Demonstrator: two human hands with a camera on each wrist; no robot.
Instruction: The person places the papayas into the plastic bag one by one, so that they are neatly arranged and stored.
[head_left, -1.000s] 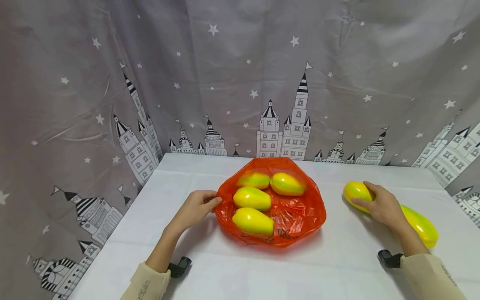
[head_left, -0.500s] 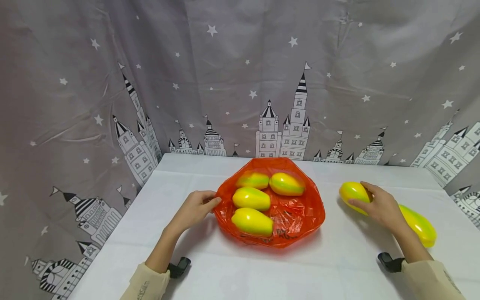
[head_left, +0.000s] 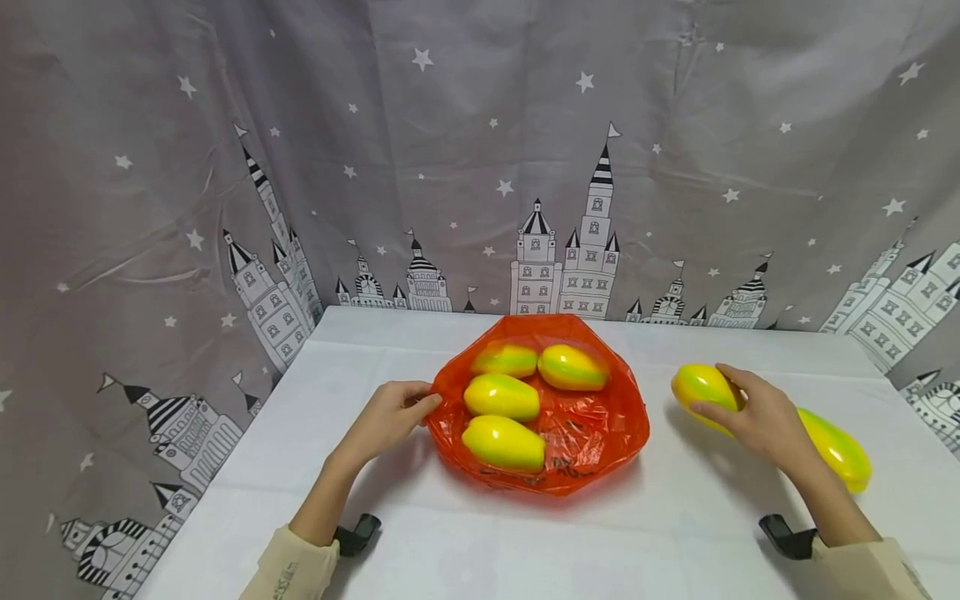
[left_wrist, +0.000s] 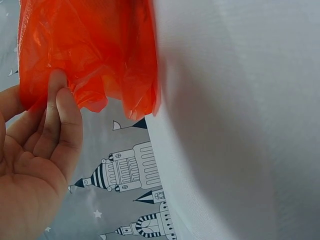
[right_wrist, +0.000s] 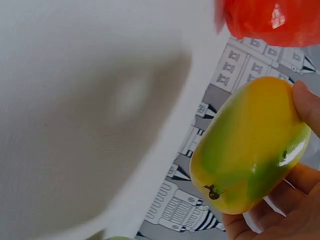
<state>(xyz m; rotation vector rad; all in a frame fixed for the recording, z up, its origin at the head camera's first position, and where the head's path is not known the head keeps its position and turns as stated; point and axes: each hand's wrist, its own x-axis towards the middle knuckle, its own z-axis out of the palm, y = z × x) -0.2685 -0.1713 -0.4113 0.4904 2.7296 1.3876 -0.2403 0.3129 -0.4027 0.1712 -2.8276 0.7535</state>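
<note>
Left hand (head_left: 393,417) pinching the rim of a red bag (head_left: 596,425), four yellow fruits (head_left: 502,397) inside; right hand (head_left: 765,421) gripping a fifth fruit (head_left: 699,386) above the desk (head_left: 600,542), near a sixth fruit (head_left: 838,450).

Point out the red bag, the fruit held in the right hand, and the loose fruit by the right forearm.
Red bag (head_left: 596,427), head view: bare inner side, right of centre.
Held fruit (right_wrist: 247,147), right wrist view: middle of its yellow-green side.
Loose fruit (head_left: 837,452), head view: middle of its visible part.
</note>
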